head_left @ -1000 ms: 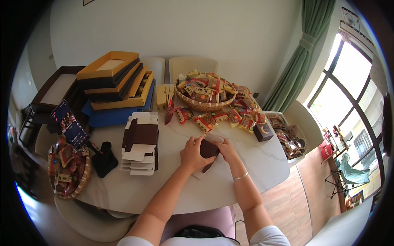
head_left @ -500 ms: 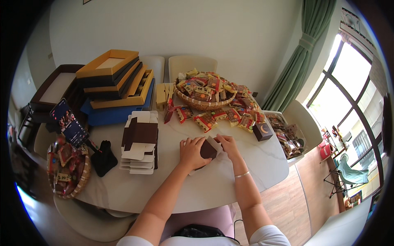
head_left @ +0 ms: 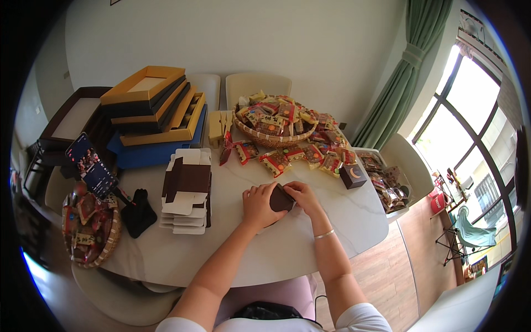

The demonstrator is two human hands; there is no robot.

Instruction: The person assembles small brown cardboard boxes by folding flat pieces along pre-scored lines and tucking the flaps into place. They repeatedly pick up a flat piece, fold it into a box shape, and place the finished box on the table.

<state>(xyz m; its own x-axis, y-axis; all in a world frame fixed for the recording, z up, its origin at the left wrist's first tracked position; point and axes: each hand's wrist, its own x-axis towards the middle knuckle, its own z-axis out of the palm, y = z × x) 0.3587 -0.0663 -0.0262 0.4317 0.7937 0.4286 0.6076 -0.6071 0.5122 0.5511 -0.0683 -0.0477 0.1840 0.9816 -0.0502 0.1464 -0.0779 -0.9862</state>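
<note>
Over the middle of the table, a small dark brown carton is between my two hands. My left hand wraps round its left side, fingers curled over the top edge. On the right, my right hand has its fingers bent against the carton's far right end, where the flaps are mostly covered. A pile of flattened brown-and-white cartons lies left of my hands. Another small dark box with a crescent moon on it stands to the right. Several wrapped snack packets lie just beyond my hands.
A wicker basket heaped with packets stands at the back, and another at the left edge. Yellow and black box trays are stacked back left. A phone leans on a holder. A packet-filled bin is beyond the right edge.
The white flaps at the carton's right end have been folded in, and no longer stick out. My right hand has moved slightly left, closer against the carton; my left hand keeps its hold.
</note>
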